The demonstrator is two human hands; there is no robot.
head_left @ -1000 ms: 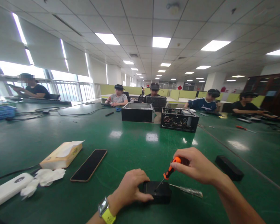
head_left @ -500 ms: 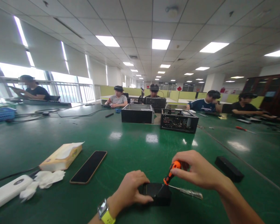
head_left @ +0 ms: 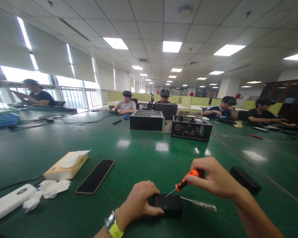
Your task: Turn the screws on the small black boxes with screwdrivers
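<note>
A small black rectangular box (head_left: 172,206) lies on the green table in front of me. My left hand (head_left: 142,198) grips its left end between thumb and fingers. In my right hand (head_left: 208,175) is an orange and black screwdriver (head_left: 185,181), held by the handle. It slants down to the left, its tip at the top face of the box; whether it sits in a screw I cannot tell. Just right of the box lies a second screwdriver with a clear handle (head_left: 205,205), its thin shaft pointing toward the box.
Another black block (head_left: 245,180) lies at the right. A phone (head_left: 95,177), tissue pack (head_left: 67,165), crumpled tissues (head_left: 53,189) and white device (head_left: 12,201) are at the left. Two open computer cases (head_left: 146,121) (head_left: 191,129) stand further back. Several people sit around the table.
My right hand has moved slightly up and right, and the orange screwdriver leans over more. Its tip has shifted left on the box. My left hand keeps its grip.
</note>
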